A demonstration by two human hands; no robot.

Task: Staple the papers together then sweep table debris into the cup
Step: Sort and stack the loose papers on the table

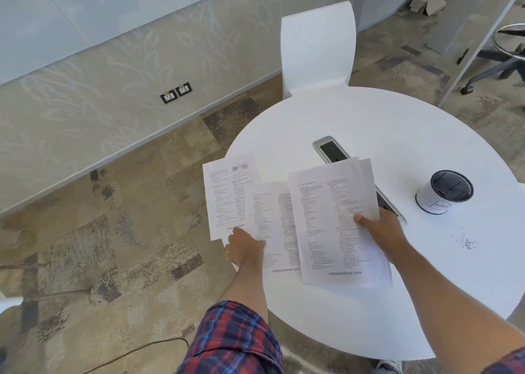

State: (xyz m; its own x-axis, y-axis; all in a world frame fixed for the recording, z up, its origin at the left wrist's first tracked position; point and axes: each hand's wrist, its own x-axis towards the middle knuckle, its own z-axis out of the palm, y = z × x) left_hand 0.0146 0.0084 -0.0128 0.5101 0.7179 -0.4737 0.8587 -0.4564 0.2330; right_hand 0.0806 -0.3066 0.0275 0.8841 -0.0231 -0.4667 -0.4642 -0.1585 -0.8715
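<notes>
The right hand (379,229) pinches a sheet stack (335,220) mid-table; the left hand (245,246) presses loose sheets (227,194) overhanging the table's left edge (they may slide off). Cup (443,192) stands near the right edge.

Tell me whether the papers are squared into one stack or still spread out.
Spread out. The papers fan across the table edge, the leftmost overhanging it, with the left hand and right hand on separate sheets.
</notes>
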